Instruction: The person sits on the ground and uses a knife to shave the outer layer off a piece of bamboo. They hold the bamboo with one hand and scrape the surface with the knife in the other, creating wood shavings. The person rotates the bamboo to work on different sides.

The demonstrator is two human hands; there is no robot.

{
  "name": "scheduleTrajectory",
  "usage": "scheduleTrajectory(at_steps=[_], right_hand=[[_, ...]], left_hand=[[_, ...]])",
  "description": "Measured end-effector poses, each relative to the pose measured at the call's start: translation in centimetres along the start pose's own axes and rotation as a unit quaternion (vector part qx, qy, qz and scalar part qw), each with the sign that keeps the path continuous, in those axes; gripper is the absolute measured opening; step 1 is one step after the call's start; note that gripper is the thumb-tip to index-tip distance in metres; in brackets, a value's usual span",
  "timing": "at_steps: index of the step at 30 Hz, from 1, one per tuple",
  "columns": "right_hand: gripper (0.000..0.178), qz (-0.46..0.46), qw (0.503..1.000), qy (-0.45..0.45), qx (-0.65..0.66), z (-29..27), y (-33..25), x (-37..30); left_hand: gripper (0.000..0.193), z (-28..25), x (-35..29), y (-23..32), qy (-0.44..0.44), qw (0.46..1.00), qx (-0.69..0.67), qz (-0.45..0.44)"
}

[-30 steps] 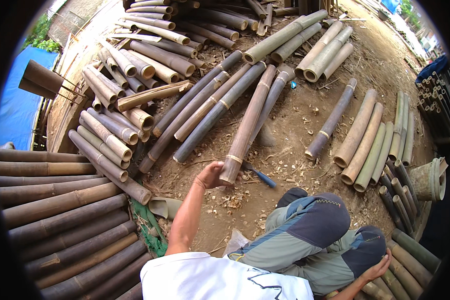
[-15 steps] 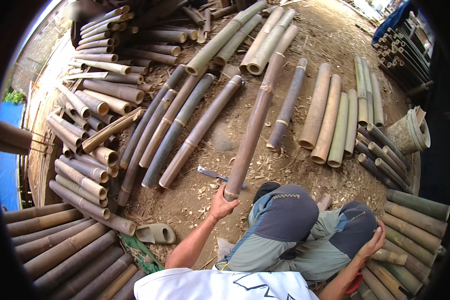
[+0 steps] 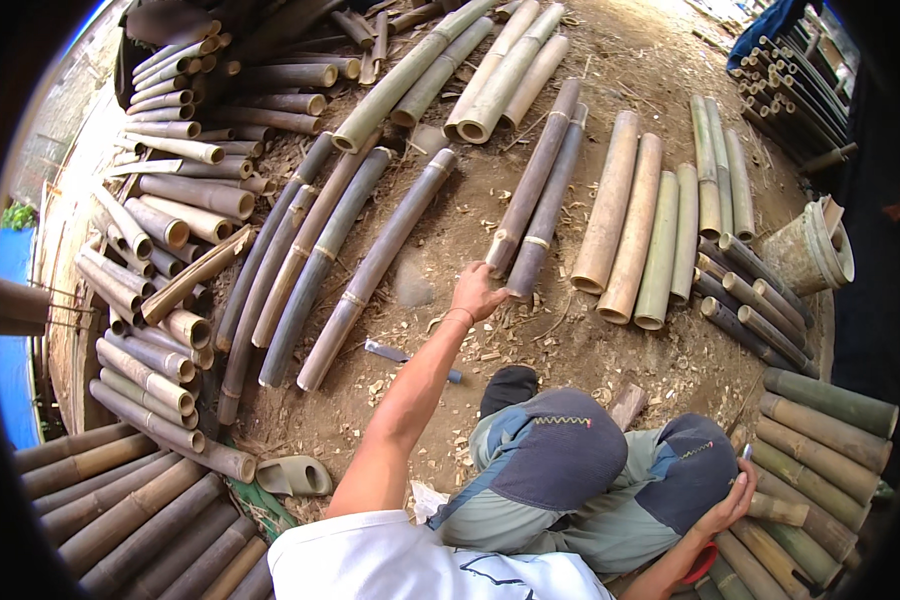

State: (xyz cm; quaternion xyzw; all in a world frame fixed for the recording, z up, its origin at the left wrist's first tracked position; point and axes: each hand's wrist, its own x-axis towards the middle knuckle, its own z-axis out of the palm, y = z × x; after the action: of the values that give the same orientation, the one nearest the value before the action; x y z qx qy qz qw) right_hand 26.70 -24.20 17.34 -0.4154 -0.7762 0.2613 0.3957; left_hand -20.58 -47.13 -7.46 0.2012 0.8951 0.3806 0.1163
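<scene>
My left hand reaches forward and grips the near end of a brown bamboo pole, its thumb on the end. That pole lies on the ground, alongside a darker bamboo pole to its right. By my right knee, my right hand is closed, and a small pale tip shows at its fingers; I cannot make out what it is. A knife-like tool with a blue handle lies on the dirt below my left hand.
Bamboo poles lie in rows across the ground ahead, and cut stacks stand at left. More bamboo lies at right, near a whitish bucket. A sandal sits at lower left. Wood chips cover the dirt.
My left hand has moved forward, lowering the raised bamboo pole onto the ground beside the darker one. My right hand stays by the knee, with a small pale tip now showing.
</scene>
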Motion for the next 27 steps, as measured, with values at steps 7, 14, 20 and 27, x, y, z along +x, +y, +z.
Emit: scheduleTrajectory(at_steps=[7, 14, 20, 27], right_hand=[[0.043, 0.044, 0.999, 0.003, -0.013, -1.7, 1.5, 0.2], [0.043, 0.058, 0.998, -0.019, 0.007, -2.4, 6.3, 1.9], [0.041, 0.028, 0.999, 0.002, -0.036, -3.3, 6.5, 2.4], [0.039, 0.011, 1.000, 0.010, -0.017, -3.1, 3.6, 1.5]], left_hand=[[0.086, -11.3, -11.9, -13.6, 0.241, 0.875, 0.333, -0.254], [0.076, -18.6, -22.1, -20.8, 0.049, 0.934, 0.210, -0.284], [0.066, -15.7, -24.8, -18.7, 0.179, 0.942, 0.118, -0.258], [0.113, -18.5, -24.6, -20.6, 0.404, 0.799, 0.168, -0.413]])
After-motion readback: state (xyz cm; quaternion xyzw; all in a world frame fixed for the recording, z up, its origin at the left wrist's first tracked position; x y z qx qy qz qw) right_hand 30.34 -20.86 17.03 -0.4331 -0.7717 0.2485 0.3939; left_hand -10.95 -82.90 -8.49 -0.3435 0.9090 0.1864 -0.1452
